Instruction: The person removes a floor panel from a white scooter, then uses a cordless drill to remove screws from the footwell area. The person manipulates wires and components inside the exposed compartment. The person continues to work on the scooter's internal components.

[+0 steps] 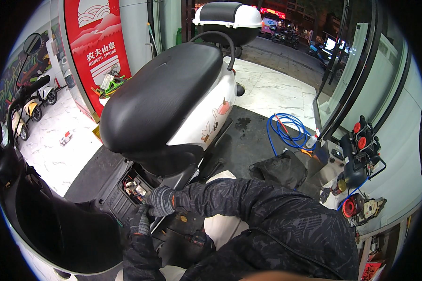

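Observation:
A scooter with a black seat (pixel 159 89) and white side panels stands in front of me. In its black footboard (pixel 122 201) is an open rectangular compartment (pixel 135 187) with wires and pale connectors inside. My right hand (pixel 161 200), in a grey striped knit glove, is curled at the compartment's near right edge. Just below and to the left, my left hand (pixel 139 221), also gloved, has its fingers drawn together near the right fingertips. The hands are close together at the footboard's edge. Whatever lies between their fingers is too small and dark to make out.
A dark tool (pixel 195 240) lies by my legs. To the right are a coiled blue hose (pixel 290 132), a black cloth or bag (pixel 281 169) and a black air compressor (pixel 356 157). The scooter's front shield (pixel 56 225) rises at left; a white-and-black top box (pixel 227 16) sits behind the seat.

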The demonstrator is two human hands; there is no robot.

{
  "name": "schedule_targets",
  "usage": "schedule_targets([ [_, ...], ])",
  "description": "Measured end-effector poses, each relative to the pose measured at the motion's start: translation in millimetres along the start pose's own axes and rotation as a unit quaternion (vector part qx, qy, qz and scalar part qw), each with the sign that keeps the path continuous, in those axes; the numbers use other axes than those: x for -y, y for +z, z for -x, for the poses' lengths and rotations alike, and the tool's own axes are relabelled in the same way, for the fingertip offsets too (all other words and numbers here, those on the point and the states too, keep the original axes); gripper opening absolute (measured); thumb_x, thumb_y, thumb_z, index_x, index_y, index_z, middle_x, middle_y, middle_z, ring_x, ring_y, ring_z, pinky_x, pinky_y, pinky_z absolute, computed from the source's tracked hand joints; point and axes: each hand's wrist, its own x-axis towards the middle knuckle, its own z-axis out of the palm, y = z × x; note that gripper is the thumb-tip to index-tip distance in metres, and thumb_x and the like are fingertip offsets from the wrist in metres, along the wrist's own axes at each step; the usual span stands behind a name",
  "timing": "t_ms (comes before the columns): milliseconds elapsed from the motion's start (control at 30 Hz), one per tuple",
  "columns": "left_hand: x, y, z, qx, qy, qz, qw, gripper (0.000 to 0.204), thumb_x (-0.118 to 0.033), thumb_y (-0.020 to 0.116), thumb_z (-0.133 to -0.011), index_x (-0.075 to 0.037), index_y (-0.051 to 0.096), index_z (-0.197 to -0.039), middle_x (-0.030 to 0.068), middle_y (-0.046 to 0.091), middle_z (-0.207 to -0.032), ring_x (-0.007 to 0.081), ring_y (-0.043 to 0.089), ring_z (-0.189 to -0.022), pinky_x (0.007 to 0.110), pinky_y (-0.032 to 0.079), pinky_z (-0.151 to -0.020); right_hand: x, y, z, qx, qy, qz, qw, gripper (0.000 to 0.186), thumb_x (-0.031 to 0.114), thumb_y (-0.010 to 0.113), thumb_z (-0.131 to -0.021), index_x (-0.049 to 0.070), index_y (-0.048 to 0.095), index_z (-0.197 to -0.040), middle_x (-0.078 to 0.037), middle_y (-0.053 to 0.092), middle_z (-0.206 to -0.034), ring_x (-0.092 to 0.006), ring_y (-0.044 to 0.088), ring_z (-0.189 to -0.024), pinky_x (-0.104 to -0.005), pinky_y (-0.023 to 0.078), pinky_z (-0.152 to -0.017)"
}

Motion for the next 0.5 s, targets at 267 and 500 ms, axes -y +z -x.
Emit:
schedule_targets([
  [267, -7, 9, 7, -0.022, 0.039, -0.052, 0.998, 0.031, -0.027, 0.059, -0.098, 0.001, 0.071, -0.105, 0.0122, 0.072, -0.092, 0.0210, 0.066, -0.082, 0.037, 0.051, -0.072, 4, 8, 0, -0.054, 0.018, -0.011, 0.998, 0.038, 0.041, 0.064, -0.080, 0.006, 0.071, -0.092, -0.018, 0.068, -0.073, -0.0376, 0.069, -0.069, -0.0494, 0.054, -0.062],
  [500, -1, 17, 1, -0.112, 0.071, -0.231, 0.964, 0.035, -0.027, 0.055, -0.099, 0.005, 0.069, -0.104, 0.0188, 0.072, -0.089, 0.0294, 0.068, -0.081, 0.041, 0.051, -0.072, 8, 22, -1, -0.085, 0.039, -0.052, 0.994, 0.036, 0.038, 0.066, -0.078, 0.006, 0.073, -0.092, -0.017, 0.069, -0.075, -0.0365, 0.068, -0.070, -0.0517, 0.055, -0.064],
])
